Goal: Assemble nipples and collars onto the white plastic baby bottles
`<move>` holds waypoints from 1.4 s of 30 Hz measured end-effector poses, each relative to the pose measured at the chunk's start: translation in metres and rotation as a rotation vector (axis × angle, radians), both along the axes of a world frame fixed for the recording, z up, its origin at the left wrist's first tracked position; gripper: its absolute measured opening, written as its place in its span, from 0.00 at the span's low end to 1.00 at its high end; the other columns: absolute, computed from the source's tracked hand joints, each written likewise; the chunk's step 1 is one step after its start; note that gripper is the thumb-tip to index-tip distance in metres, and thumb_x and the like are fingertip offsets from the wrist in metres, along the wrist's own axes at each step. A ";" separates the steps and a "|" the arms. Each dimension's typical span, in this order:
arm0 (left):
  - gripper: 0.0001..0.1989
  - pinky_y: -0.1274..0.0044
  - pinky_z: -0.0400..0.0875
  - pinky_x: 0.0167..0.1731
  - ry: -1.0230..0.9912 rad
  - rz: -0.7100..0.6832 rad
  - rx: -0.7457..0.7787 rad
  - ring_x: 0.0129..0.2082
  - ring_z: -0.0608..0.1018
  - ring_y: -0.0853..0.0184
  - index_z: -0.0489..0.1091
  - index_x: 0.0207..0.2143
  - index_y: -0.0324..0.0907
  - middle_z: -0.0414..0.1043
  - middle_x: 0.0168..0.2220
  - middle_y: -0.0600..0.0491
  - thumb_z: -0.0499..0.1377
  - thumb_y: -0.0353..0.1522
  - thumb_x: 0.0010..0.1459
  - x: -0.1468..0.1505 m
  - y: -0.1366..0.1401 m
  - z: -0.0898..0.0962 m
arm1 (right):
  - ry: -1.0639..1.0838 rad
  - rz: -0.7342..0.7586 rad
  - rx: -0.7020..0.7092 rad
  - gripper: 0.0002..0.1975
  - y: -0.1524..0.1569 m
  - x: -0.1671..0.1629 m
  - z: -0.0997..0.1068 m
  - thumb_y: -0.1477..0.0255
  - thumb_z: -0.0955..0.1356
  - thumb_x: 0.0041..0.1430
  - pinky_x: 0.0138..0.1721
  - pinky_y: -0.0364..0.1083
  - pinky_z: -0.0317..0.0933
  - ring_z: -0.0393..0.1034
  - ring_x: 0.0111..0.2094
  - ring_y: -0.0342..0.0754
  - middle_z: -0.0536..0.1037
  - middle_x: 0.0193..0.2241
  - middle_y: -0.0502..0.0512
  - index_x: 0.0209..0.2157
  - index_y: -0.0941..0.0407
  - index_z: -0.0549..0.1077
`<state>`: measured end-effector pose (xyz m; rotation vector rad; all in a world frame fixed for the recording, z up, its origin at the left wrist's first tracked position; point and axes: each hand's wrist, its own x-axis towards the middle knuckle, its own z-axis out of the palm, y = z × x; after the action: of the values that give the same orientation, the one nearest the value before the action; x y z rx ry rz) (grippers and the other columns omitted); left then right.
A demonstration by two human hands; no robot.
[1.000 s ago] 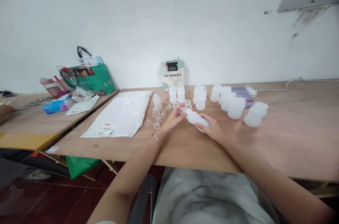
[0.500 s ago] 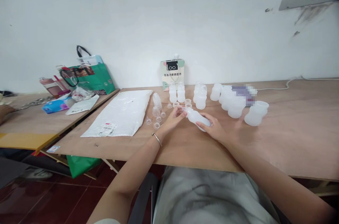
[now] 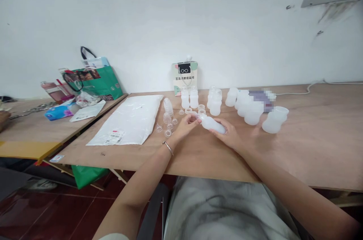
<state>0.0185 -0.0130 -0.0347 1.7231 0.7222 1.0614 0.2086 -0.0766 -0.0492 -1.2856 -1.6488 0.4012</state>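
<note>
In the head view, the person's two bare hands meet at one frosted bottle [image 3: 213,124] in front of the body. The bottle tilts, its neck toward the left hand [image 3: 185,126] and its base toward the right; whether it touches the tabletop [image 3: 312,145] cannot be told. The left fingers are drawn together at the neck end, pinching it, with a small clear part there mostly hidden. The right hand [image 3: 230,137] wraps its fingers partway around the lower body, thumb on the near side. A bracelet [image 3: 168,148] circles the left wrist.

Just beyond the hands lie pale rings [image 3: 201,107], and behind them stand capped bottles [image 3: 194,98] near a paper bag [image 3: 185,75] against the wall [image 3: 147,24]. To the left of the left hand are clear teats [image 3: 168,133] and, near them, clear domed covers [image 3: 168,107]; further left a white mailing bag [image 3: 132,119] lies flat. Right of the right hand, open bottles [image 3: 253,113] stand in a slanting row.
</note>
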 end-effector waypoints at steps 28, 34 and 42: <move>0.22 0.72 0.66 0.44 -0.021 -0.091 0.068 0.42 0.74 0.63 0.70 0.43 0.39 0.73 0.42 0.47 0.59 0.44 0.49 0.001 -0.003 0.003 | 0.683 0.562 -0.605 0.17 0.005 0.011 0.004 0.61 0.66 0.52 0.20 0.40 0.61 0.68 0.21 0.42 0.74 0.23 0.55 0.34 0.61 0.71; 0.22 0.73 0.66 0.40 -0.088 0.361 0.031 0.38 0.75 0.66 0.70 0.40 0.38 0.74 0.39 0.45 0.48 0.46 0.57 -0.007 0.007 0.009 | 0.816 0.347 -0.353 0.16 0.009 0.012 0.003 0.61 0.67 0.52 0.37 0.44 0.64 0.69 0.36 0.46 0.75 0.35 0.53 0.40 0.55 0.70; 0.19 0.76 0.67 0.38 -0.106 0.616 0.201 0.37 0.74 0.68 0.68 0.38 0.39 0.73 0.37 0.48 0.46 0.43 0.58 -0.039 0.015 0.031 | 0.687 0.333 -0.294 0.21 0.008 0.010 0.005 0.58 0.67 0.50 0.46 0.47 0.60 0.64 0.48 0.50 0.73 0.45 0.54 0.44 0.52 0.68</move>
<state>-0.0202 0.0024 -0.0037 1.6277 1.1489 1.6784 0.2186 -0.0681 -0.0446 -0.9143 -1.2237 1.1811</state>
